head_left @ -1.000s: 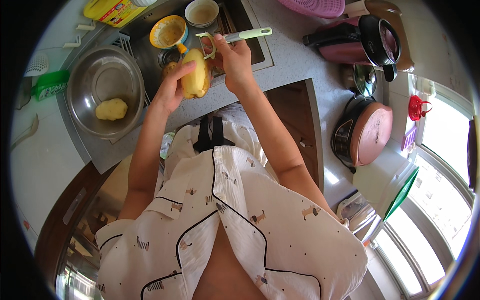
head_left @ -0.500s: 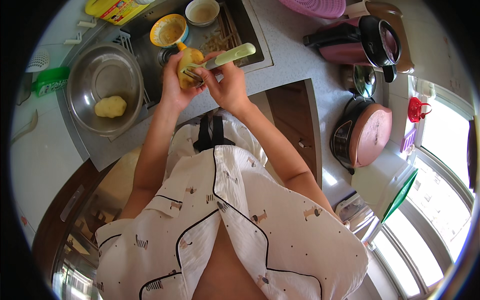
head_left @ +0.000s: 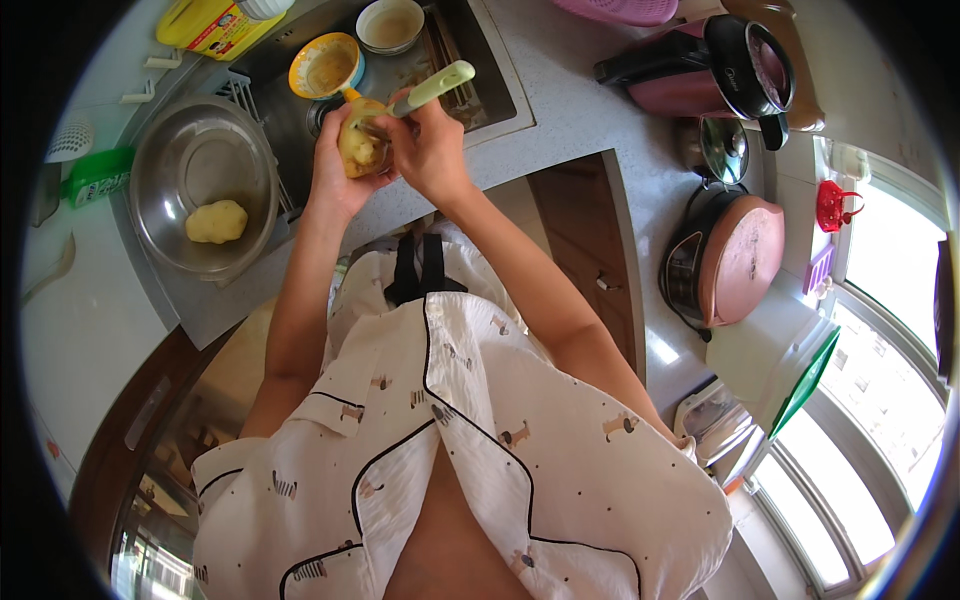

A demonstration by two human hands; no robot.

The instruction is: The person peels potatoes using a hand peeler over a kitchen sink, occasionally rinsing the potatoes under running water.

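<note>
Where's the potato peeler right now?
In the head view, the peeler is near the top, left of centre, in the right hand, its blade end at the potato in the left hand, by the sink.

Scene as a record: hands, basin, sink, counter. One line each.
Left hand: holding a yellow potato
Right hand: gripping a green-handled peeler, its head at that potato
Basin: steel bowl, second potato inside
Sink: orange-rimmed bowl, pale bowl
Counter: pink-and-black jug, right of sink
</note>
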